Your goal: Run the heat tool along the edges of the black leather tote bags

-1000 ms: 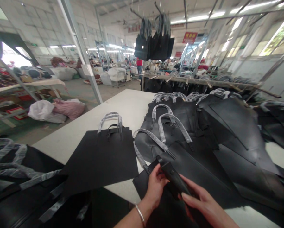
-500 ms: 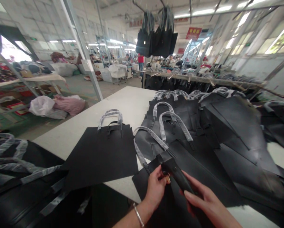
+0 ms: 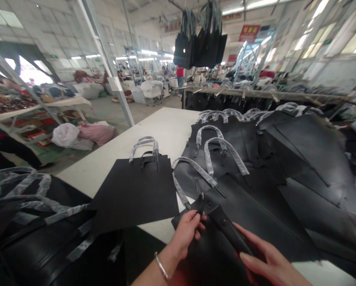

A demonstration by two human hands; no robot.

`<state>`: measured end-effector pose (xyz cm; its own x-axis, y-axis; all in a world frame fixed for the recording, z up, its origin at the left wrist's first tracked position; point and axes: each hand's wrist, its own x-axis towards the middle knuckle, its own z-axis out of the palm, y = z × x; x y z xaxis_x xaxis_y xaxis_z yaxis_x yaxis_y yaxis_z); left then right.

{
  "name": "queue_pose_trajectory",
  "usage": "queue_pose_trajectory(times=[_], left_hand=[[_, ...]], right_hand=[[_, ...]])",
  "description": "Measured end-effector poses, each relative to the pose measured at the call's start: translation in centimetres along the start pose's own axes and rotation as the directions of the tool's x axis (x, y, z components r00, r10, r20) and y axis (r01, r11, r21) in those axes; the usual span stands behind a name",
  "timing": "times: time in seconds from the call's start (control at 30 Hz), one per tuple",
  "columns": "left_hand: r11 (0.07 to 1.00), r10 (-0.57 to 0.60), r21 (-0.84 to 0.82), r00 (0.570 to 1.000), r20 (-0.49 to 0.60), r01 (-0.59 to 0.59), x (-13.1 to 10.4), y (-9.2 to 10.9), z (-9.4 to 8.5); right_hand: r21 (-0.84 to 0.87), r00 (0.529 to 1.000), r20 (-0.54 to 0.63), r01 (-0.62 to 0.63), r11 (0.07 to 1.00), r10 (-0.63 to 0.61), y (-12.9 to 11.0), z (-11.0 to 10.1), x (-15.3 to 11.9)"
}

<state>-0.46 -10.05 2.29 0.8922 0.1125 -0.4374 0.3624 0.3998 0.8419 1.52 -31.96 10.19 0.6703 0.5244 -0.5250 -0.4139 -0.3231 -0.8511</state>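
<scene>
My right hand [image 3: 264, 254] is closed around a long, narrow black leather-like piece [image 3: 225, 224] with a small round stud near its far end. My left hand [image 3: 187, 230] pinches the end of a small black strap [image 3: 202, 204] just left of that piece; a bit of metal shows at the strap's tip. Both hands are above a black bag [image 3: 207, 242] lying on the table, whose plastic-wrapped handles [image 3: 195, 171] stretch away from me. Another black tote bag [image 3: 139, 190] with wrapped handles lies flat to the left.
More black bags [image 3: 308, 151] are piled across the right side of the white table [image 3: 168, 123]. Bags with wrapped handles [image 3: 31, 222] fill the near left. Finished-looking bags [image 3: 198, 43] hang overhead beyond a metal rail [image 3: 255, 93]. A post [image 3: 115, 75] rises at the table's left edge.
The gold-coloured metal piece at my left fingers is out of sight now. My left hand has drawn slightly away from the narrow piece. A person's legs have appeared at far left.
</scene>
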Motion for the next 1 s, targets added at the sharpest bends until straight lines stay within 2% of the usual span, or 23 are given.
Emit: queue_pose_trajectory(times=[0.17,0.27,0.43,0.53,0.6,0.67,0.73,0.8,0.83,0.87,0.9,0.93,0.97,1.0], left_hand=[[0.985,-0.007,-0.171,0.989,0.150,0.032,-0.6,0.2,-0.1],[0.975,-0.001,-0.220,0.986,0.164,0.037,-0.7,0.1,0.1],[0.970,0.009,-0.239,0.984,0.180,0.035,-0.7,-0.2,0.4],[0.974,0.005,-0.223,0.979,0.202,0.040,-0.6,0.0,0.1],[0.975,-0.021,-0.212,0.978,0.207,0.066,-0.3,1.0,-0.4],[0.944,-0.021,-0.321,0.983,0.185,0.080,0.2,2.6,-1.1],[0.865,0.057,-0.501,0.987,0.148,0.025,0.7,4.2,-1.7],[0.813,0.162,-0.575,0.984,0.071,-0.093,1.1,5.0,-2.1],[0.837,0.203,-0.523,0.979,0.024,-0.161,1.1,4.9,-2.1],[0.888,0.242,-0.400,0.970,-0.011,-0.226,1.0,4.5,-1.9],[0.934,0.292,-0.210,0.956,-0.017,-0.289,0.8,3.8,-1.7],[0.936,0.352,0.020,0.936,0.014,-0.352,0.4,2.9,-1.5],[0.875,0.408,0.247,0.909,0.084,-0.415,0.0,1.9,-1.2],[0.766,0.445,0.430,0.877,0.180,-0.477,-0.4,0.9,-0.9]], right_hand=[[0.094,0.994,0.108,0.016,0.995,-0.027,0.4,-0.2,0.0],[0.113,0.990,0.139,0.012,0.994,-0.028,-0.1,-0.3,0.3],[0.158,0.998,0.047,0.034,0.987,-0.042,-1.0,-0.3,0.6],[0.146,0.993,0.119,0.006,0.989,-0.024,-0.7,-0.4,0.6],[0.130,0.994,0.106,0.022,0.991,-0.036,-0.7,-0.4,0.7],[0.088,0.997,0.016,0.068,0.994,-0.070,-1.0,-0.5,0.9],[0.035,0.995,-0.064,0.080,0.996,-0.078,-1.5,-0.8,1.3],[0.002,0.996,-0.078,0.045,0.999,-0.045,-1.7,-1.3,1.8],[-0.008,0.998,-0.064,0.022,1.000,-0.022,-1.6,-1.5,2.0],[-0.015,0.999,-0.046,0.003,1.000,-0.003,-1.4,-1.7,2.2],[-0.018,1.000,-0.027,-0.013,1.000,0.012,-1.2,-1.8,2.4],[-0.020,1.000,-0.008,-0.025,0.999,0.025,-1.0,-2.0,2.5],[-0.021,0.999,0.006,-0.034,0.999,0.035,-0.8,-2.0,2.6],[-0.026,0.999,0.013,-0.043,0.999,0.043,-0.7,-2.0,2.7]])
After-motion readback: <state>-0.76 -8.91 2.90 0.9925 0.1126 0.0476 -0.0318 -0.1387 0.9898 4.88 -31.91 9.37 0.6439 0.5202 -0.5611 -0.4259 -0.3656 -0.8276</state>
